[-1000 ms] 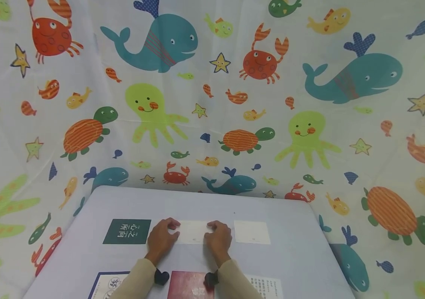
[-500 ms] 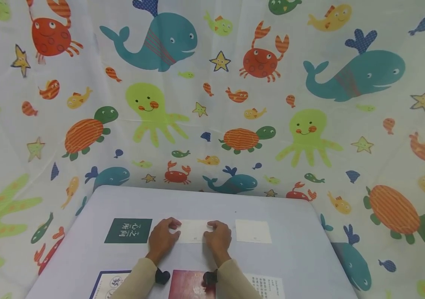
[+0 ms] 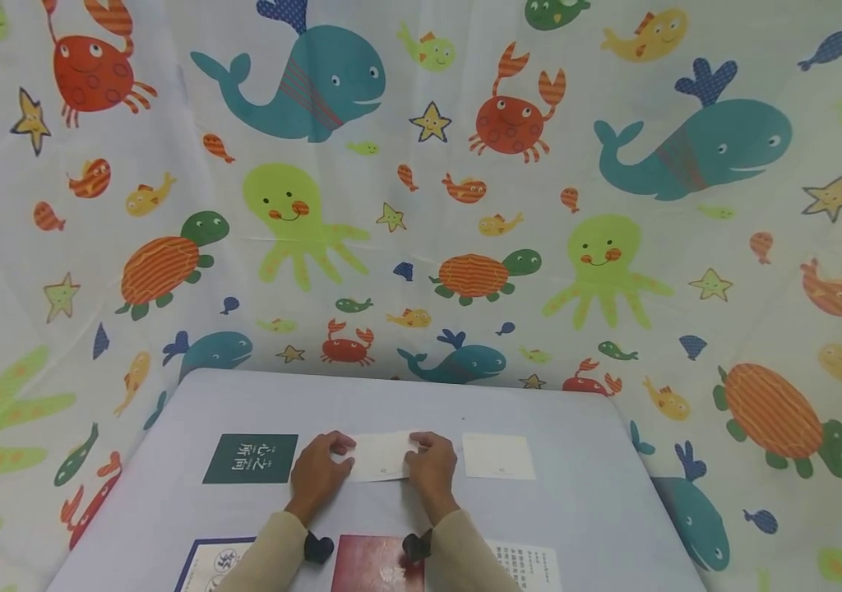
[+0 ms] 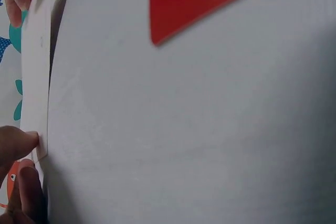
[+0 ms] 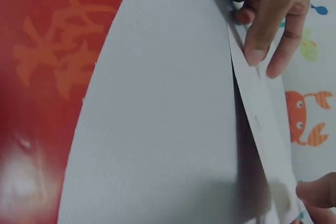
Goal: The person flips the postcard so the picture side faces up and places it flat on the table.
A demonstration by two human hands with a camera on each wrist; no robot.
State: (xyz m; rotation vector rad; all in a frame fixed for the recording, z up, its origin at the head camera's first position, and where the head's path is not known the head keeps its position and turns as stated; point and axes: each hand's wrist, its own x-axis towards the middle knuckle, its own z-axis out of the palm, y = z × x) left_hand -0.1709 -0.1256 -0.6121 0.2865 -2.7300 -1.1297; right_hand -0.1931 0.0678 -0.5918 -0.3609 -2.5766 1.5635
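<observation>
A white card (image 3: 380, 457) with a tiny print near its lower edge lies between the two hands in the head view. My left hand (image 3: 320, 475) holds its left end, thumb on the face in the left wrist view and fingers at the edge. At the opposite end, my right hand (image 3: 432, 470) pinches the card, whose right side is tilted up. A dark gap shows beneath the card (image 5: 262, 114) in the right wrist view. My right hand's fingertips are partly cut off there.
A green card (image 3: 251, 458) with white characters lies left, another white card (image 3: 498, 457) right. Nearer are a blue-bordered card (image 3: 202, 563), a red card (image 3: 369, 563) and a card with printed text (image 3: 535, 567). A sea-animal curtain (image 3: 406, 329) hangs behind the white table (image 3: 584, 493).
The right end of the white card has risen slightly with my right hand, so the card now sits at a slant. My left hand has stayed almost in place.
</observation>
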